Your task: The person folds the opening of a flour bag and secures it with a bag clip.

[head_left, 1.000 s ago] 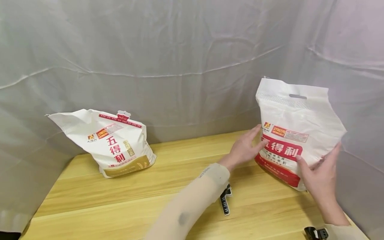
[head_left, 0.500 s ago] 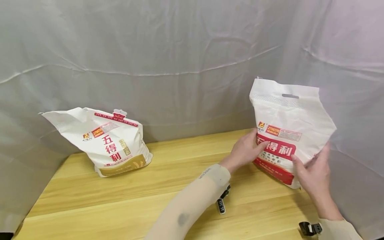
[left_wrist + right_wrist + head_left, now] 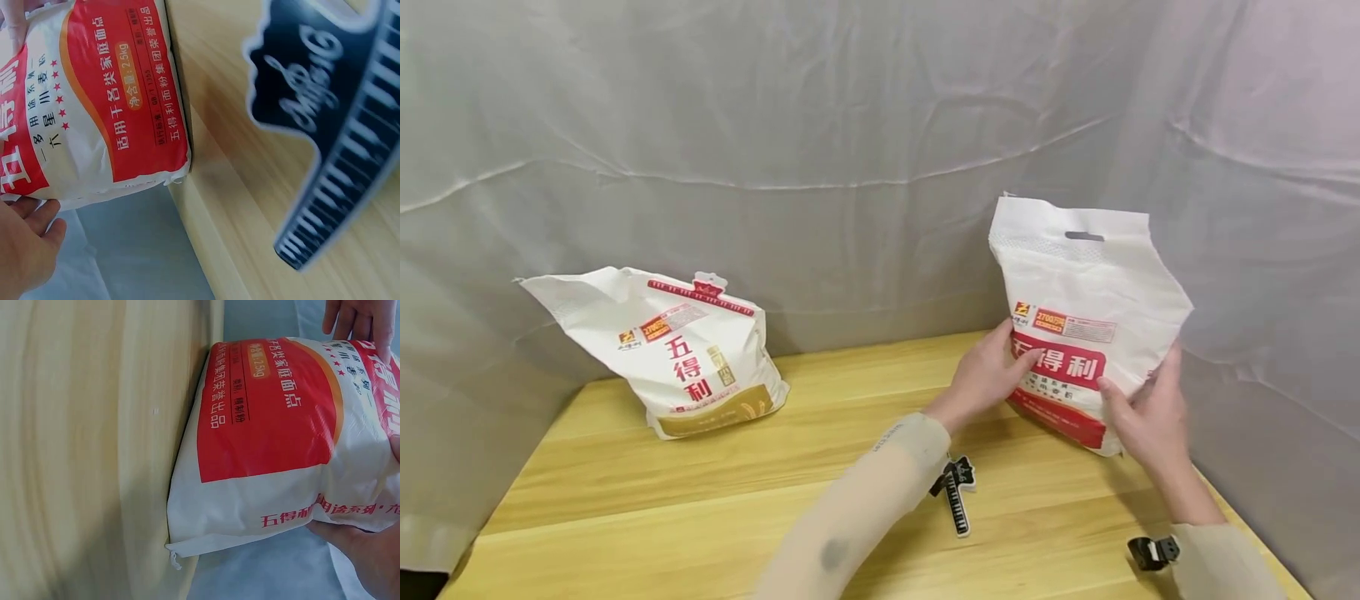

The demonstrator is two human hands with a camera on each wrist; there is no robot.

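A white and red bag of flour [image 3: 1078, 287], with a handle slot in its top, is at the right of the wooden table in the head view, leaning a little. My left hand [image 3: 985, 375] grips its left side, thumb on the front; the fingertips go behind the bag. On the opposite side my right hand [image 3: 1150, 412] holds the lower right, thumb across the red label and fingers round the edge. In the right wrist view the bag's red lower front [image 3: 269, 412] faces the camera. Whether its base fully touches the table, I cannot tell.
A black piano-patterned clip [image 3: 957, 496] lies on the table [image 3: 820, 442] beside my left wrist. At the left stands a second flour bag [image 3: 700, 358], white and gold, its top folded under a red clip [image 3: 700, 296]. Grey cloth [image 3: 820, 167] hangs behind.
Both hands have shifted left over the table with the flour bag held between them. The other flour bag and the black clip have stayed in place.
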